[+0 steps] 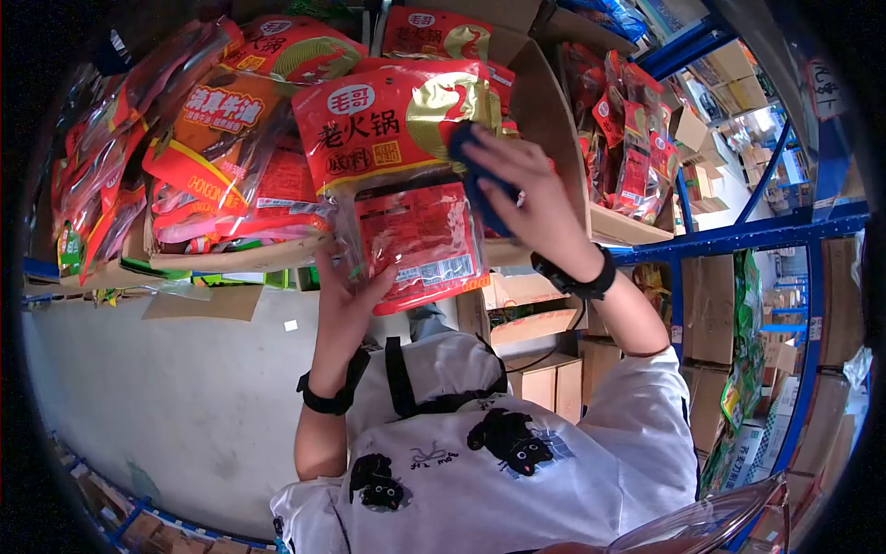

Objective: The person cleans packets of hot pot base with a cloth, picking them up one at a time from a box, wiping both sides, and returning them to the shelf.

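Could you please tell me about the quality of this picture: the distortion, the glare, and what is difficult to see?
Head view: strong fisheye bending, with black corners; head view: pale reflections on the held red packet, though its large print is readable; head view: the blue cloth looks dark, with little detail; head view: the far aisle floor is very bright, its surroundings small and soft.

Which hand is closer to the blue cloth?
The right hand: it holds the blue cloth against the red packet. The left hand is lower, gripping the packet's bottom left edge.
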The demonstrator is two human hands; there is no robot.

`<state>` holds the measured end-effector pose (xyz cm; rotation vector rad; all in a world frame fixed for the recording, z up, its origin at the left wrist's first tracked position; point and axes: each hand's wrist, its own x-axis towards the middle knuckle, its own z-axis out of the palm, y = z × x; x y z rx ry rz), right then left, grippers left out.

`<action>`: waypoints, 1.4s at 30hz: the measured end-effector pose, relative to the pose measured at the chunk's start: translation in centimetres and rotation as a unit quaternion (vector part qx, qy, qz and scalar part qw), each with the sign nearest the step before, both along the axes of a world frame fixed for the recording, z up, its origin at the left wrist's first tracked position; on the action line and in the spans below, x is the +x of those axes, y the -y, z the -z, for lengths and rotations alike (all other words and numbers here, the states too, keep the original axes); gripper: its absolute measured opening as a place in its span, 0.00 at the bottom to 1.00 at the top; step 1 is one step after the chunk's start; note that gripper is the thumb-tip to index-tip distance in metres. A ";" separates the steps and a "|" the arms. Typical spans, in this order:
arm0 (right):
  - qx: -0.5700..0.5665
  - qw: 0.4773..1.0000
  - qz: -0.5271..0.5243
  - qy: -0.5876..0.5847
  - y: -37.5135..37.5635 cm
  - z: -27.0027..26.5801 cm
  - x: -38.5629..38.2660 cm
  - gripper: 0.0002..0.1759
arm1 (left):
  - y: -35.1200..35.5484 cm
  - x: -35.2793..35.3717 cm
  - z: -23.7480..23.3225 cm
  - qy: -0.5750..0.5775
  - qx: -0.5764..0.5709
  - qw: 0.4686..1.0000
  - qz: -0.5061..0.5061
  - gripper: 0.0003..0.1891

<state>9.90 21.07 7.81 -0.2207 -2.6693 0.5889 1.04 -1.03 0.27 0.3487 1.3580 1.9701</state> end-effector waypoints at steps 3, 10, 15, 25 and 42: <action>-0.025 0.999 0.004 0.043 0.7 0.7 0.7 0.28 | -0.2 0.3 -0.7 -0.030 -0.006 0.998 -0.053 0.28; -0.234 0.968 0.003 0.093 4.0 1.5 7.3 0.26 | -0.1 0.2 -0.7 -0.105 -0.096 0.988 -0.067 0.23; -0.467 0.859 -0.026 0.208 3.0 1.9 10.8 0.24 | 0.3 -0.7 0.1 -0.073 -0.086 0.992 -0.054 0.22; -0.469 0.881 0.053 -0.014 0.1 -2.4 5.9 0.21 | 0.6 -1.6 0.5 0.071 0.012 0.997 0.001 0.19; -0.157 0.986 -0.033 0.053 3.0 -3.0 7.9 0.21 | 1.8 -1.2 1.0 -0.114 -0.017 0.991 0.072 0.29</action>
